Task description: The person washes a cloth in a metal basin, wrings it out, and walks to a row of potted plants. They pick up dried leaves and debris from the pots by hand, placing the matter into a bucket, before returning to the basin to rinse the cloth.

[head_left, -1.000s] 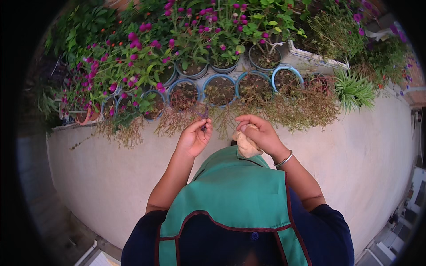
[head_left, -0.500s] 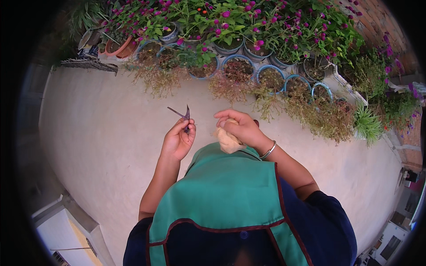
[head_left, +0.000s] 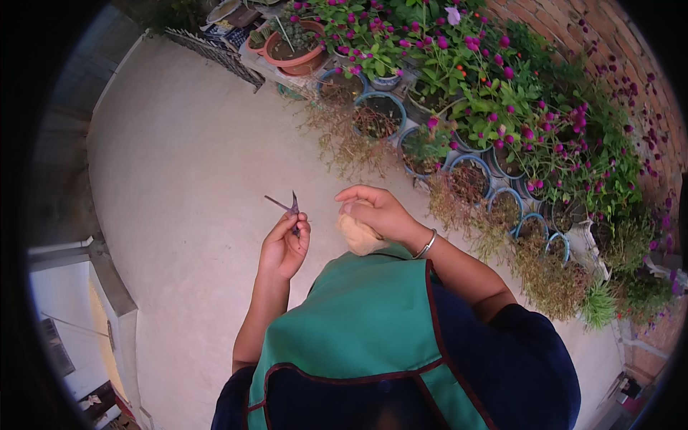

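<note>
Beyond the right hand [head_left: 385, 217], curled around a tan bundle [head_left: 360, 235], purple flowers [head_left: 528, 133] stand behind blue-rimmed pots [head_left: 404, 116] holding soil [head_left: 385, 104] and straggly stems [head_left: 374, 124]. The left hand [head_left: 285, 248] pinches a dark forked tool [head_left: 294, 208].

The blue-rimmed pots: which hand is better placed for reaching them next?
Probably the right hand: it is nearer the pots, though holding a tan bundle. The left hand, farther off, holds a dark pointed tool.

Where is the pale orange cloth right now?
In the head view, the cloth is in the right hand, near the picture's middle, left of the silver bracelet.
</note>
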Demonstrator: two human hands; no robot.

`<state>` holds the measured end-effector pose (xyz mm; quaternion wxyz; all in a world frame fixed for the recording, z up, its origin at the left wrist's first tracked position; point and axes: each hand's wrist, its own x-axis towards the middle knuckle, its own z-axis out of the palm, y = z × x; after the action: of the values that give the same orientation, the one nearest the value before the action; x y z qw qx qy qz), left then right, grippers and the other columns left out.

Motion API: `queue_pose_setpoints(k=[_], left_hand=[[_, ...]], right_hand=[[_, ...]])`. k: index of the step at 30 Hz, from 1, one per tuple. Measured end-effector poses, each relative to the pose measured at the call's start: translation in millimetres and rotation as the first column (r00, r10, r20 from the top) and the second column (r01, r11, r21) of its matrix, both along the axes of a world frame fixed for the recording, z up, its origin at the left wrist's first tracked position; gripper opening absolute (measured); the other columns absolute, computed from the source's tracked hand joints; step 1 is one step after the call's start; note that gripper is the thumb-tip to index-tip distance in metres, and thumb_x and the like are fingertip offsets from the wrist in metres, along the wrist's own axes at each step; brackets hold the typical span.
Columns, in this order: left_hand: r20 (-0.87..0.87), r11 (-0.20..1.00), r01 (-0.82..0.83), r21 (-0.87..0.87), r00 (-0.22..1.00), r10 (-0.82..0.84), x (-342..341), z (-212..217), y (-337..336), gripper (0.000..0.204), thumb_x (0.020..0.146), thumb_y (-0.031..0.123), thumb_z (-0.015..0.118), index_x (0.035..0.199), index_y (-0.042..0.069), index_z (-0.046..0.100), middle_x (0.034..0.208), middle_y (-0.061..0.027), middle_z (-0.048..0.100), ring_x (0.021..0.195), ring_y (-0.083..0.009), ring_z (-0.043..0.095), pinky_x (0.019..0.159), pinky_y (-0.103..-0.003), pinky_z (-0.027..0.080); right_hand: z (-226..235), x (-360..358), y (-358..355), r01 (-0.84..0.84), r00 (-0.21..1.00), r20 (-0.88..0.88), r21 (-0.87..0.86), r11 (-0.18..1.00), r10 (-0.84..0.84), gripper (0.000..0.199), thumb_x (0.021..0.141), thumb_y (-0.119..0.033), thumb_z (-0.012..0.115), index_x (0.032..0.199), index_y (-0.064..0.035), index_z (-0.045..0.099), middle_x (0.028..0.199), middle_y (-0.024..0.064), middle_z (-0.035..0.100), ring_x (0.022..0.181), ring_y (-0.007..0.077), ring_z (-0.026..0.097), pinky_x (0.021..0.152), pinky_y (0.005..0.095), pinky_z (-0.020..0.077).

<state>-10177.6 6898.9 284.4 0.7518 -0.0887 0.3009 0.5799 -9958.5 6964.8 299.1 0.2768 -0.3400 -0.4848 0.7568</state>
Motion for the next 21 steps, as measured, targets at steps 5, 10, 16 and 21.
queue_pose_setpoints(k=[5,10,16,21], left_hand=[[0.104,0.958,-0.278,0.069,0.957,0.270,-109,4,22,0.008,0.088,-0.001,0.047,0.095,-0.003,0.051,0.091,-0.0124,0.055,0.079,-0.0151,0.054,0.073,-0.021,0.053],[0.160,0.927,-0.374,0.006,0.916,0.369,-215,-27,56,0.009,0.089,-0.001,0.047,0.096,-0.005,0.050,0.091,-0.0129,0.055,0.079,-0.0153,0.054,0.073,-0.021,0.053],[0.073,0.934,-0.350,0.072,0.936,0.345,-377,-2,131,0.009,0.089,-0.001,0.047,0.096,-0.004,0.051,0.091,-0.0126,0.055,0.079,-0.0149,0.055,0.072,-0.021,0.053],[0.098,0.946,-0.309,0.101,0.949,0.300,-482,11,214,0.009,0.089,-0.001,0.046,0.096,-0.004,0.051,0.091,-0.0118,0.055,0.080,-0.0146,0.055,0.073,-0.022,0.053]], right_hand=[[9,-130,76,-0.189,0.982,-0.015,-0.013,0.982,0.188,0.024,0.083,-0.014,0.058,0.102,-0.0005,0.060,0.091,0.0055,0.062,0.084,0.0091,0.056,0.074,0.0242,0.0458],[-10,-259,134,-0.327,0.945,0.045,0.082,0.942,0.324,0.022,0.086,-0.013,0.056,0.104,-0.0016,0.059,0.094,0.0031,0.060,0.084,0.0081,0.055,0.075,0.0241,0.0455],[5,-411,195,-0.322,0.947,0.020,0.079,0.943,0.322,0.022,0.086,-0.014,0.056,0.104,-0.0017,0.059,0.092,0.0032,0.061,0.085,0.0075,0.055,0.075,0.0237,0.0452],[9,-498,260,-0.272,0.962,0.057,0.195,0.942,0.266,0.021,0.086,-0.014,0.056,0.103,-0.0017,0.059,0.091,0.0031,0.060,0.084,0.0076,0.055,0.075,0.0235,0.0449]])
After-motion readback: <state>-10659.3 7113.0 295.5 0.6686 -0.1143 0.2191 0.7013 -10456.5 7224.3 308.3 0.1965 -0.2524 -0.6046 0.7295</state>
